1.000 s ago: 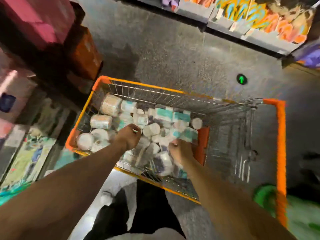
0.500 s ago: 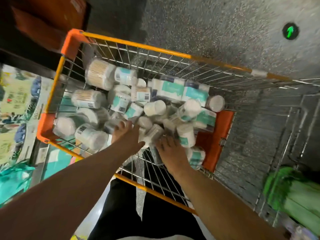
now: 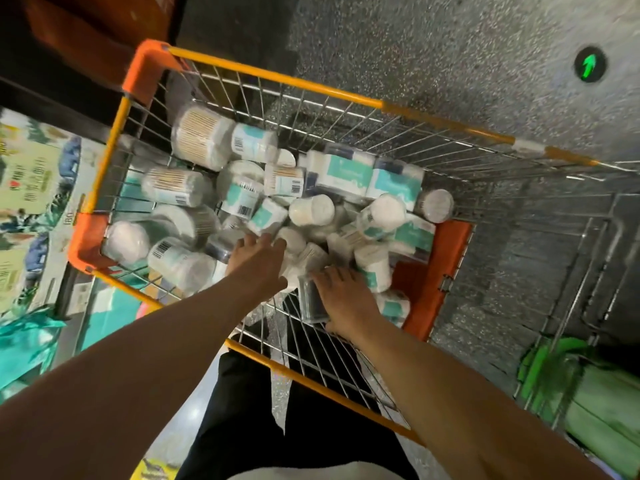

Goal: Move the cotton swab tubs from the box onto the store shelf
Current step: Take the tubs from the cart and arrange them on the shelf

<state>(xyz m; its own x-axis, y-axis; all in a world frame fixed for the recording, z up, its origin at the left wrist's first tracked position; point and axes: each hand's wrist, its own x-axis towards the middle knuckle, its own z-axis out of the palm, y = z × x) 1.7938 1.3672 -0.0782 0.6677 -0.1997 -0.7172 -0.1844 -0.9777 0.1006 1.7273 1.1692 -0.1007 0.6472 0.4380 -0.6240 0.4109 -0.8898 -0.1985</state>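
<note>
Looking down from my head, I see the wire cart [image 3: 273, 77] with its orange rim standing on the speckled floor [image 3: 433, 46], and the cotton swab tubs [image 3: 242, 195] lie in it in a loose heap, crowded toward the left and middle. Nearly all of them are on their sides. The big tub [image 3: 204, 136] at the far left corner lies with its long axis running left to right, its sticks showing through the clear wall. The one below it [image 3: 173, 187] lies much the same way, barcode end to the right. A small tub [image 3: 311, 209] in the middle lies on its side. Two boxy teal-labelled packs [image 3: 346, 171] stand along the far wall. My left hand [image 3: 258, 258] reaches into the heap with the fingers stretched out nearly straight, the tips touching a small teal-labelled tub [image 3: 268, 216], gripping nothing. My right hand [image 3: 346, 296] lies palm down on the near side of the heap, right against a clear tub with dark contents [image 3: 313, 303] whose long axis runs from me toward the heap. I cannot tell whether my fingers are closed round it. An orange flap [image 3: 433, 265] stands at the right of the heap. A green arrow [image 3: 589, 65] glows on the floor, and printed packs [image 3: 31, 188] sit at the left.
</note>
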